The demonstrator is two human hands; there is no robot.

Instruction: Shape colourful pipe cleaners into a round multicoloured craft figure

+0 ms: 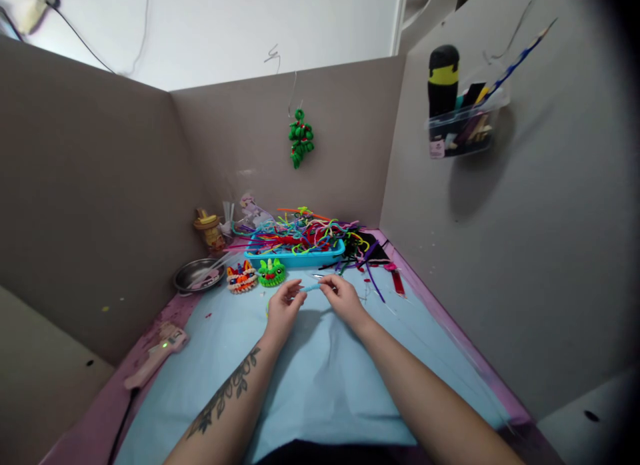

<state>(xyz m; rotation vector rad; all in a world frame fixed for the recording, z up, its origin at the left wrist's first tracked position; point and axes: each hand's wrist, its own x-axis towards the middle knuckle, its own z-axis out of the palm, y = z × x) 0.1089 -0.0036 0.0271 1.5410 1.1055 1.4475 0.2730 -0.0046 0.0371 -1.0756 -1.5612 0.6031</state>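
Between my two hands, a short light-blue pipe cleaner (311, 287) is stretched over the blue cloth. My left hand (286, 305) pinches its left end, and my right hand (341, 294) pinches the other end. A thin metallic item (317, 275) lies just behind the right fingertips; its kind is too small to make out. Beyond my left hand sit a green animal head made of pipe cleaners (273, 273) and an orange-and-white one (242, 277). Behind them, a blue tray (295, 259) is heaped with many-coloured pipe cleaners (305, 235).
A steel bowl (193, 278) stands at the back left, and a hot glue gun (159, 355) with a lit green light lies at the left edge. Grey partitions (300, 185) enclose the desk. A clear box of tools (463, 128) hangs on the right wall.
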